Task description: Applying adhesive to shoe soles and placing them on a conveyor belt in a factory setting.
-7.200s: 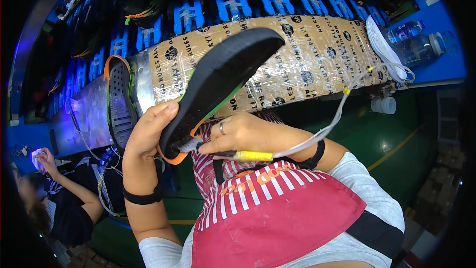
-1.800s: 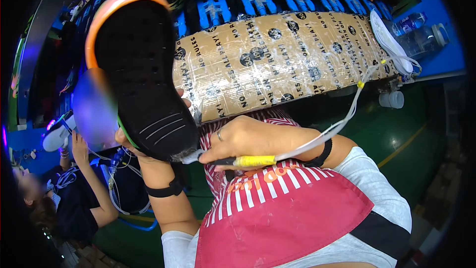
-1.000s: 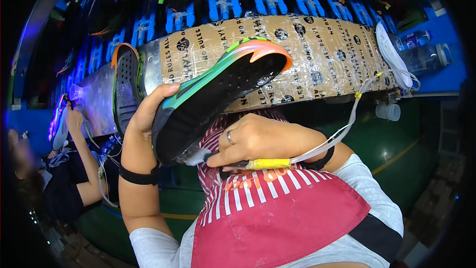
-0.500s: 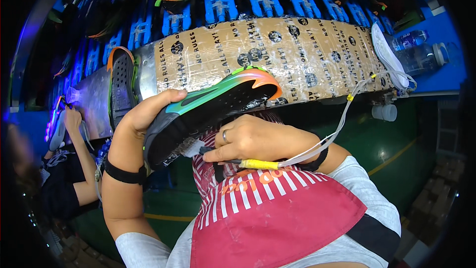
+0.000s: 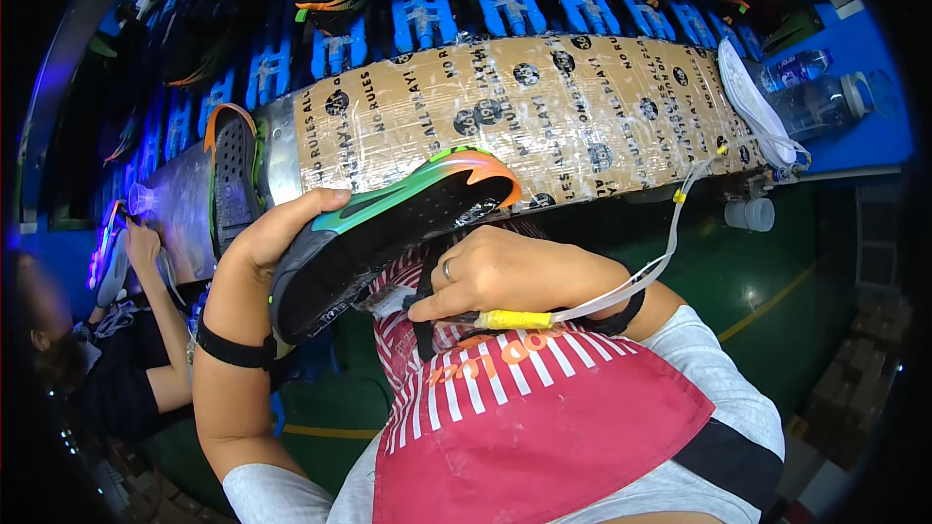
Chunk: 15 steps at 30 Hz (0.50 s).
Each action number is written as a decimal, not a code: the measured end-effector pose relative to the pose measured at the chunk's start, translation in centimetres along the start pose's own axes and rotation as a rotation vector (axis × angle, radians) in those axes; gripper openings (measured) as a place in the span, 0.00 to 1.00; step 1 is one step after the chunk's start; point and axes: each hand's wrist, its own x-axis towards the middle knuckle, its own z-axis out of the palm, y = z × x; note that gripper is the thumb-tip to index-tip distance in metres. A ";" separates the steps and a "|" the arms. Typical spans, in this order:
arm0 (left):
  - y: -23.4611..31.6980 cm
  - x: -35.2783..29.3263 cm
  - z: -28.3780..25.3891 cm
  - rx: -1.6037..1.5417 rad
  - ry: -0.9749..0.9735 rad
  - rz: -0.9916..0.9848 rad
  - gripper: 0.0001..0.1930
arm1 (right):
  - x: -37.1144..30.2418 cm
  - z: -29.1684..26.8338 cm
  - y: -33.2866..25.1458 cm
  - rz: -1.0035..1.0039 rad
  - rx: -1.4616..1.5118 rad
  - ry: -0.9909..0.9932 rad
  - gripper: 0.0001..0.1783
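Note:
My left hand [image 5: 283, 230] is closed around the heel end of a shoe sole [image 5: 383, 245], with the thumb over its upper rim. The sole is tilted, its black, hollow inner face toward me. Its sidewall runs from green to orange at the far right tip, and wet-looking shine shows near the heel. In my right hand [image 5: 495, 274] is a brush [image 5: 515, 319] with yellow tape on its handle and clear tubes running off it. Its pale bristles lie just beside the sole's lower edge; whether they touch it I cannot tell.
Brown printed cardboard [image 5: 427, 116] covers the bench ahead. Another sole [image 5: 234, 170] lies at its left. A white insole-shaped piece [image 5: 752, 107] and plastic bottles [image 5: 815, 107] are at right. Blue racks [image 5: 424, 24] run behind. At far left, a co-worker's hand [image 5: 143, 245] holds a shoe part.
The brush has moved right, from the sole's inner heel area to beside its lower edge. The sole has shifted slightly left in my left hand.

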 end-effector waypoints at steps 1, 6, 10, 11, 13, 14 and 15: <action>0.0 -0.1 0.0 -0.023 0.012 -0.037 0.23 | 0.0 0.0 0.0 -0.009 0.009 0.063 0.18; -0.2 -0.8 0.4 -0.099 0.085 0.050 0.22 | 0.2 0.5 0.3 -0.022 -0.018 0.237 0.12; -0.1 -1.3 1.2 -0.215 0.052 0.131 0.23 | 0.1 0.6 0.5 -0.020 0.135 0.164 0.15; 0.1 -1.3 1.5 -0.236 0.030 0.143 0.22 | 0.0 0.5 0.6 -0.032 0.107 0.226 0.15; 0.1 -1.1 2.2 -0.270 0.035 0.131 0.21 | 0.2 0.8 0.6 -0.040 0.042 0.343 0.15; -0.1 -1.1 2.5 -0.231 0.069 0.194 0.22 | 0.4 1.1 0.6 -0.036 0.017 0.362 0.14; -0.4 -1.2 2.9 -0.184 0.145 0.258 0.22 | 0.5 1.3 0.6 -0.057 0.037 0.344 0.14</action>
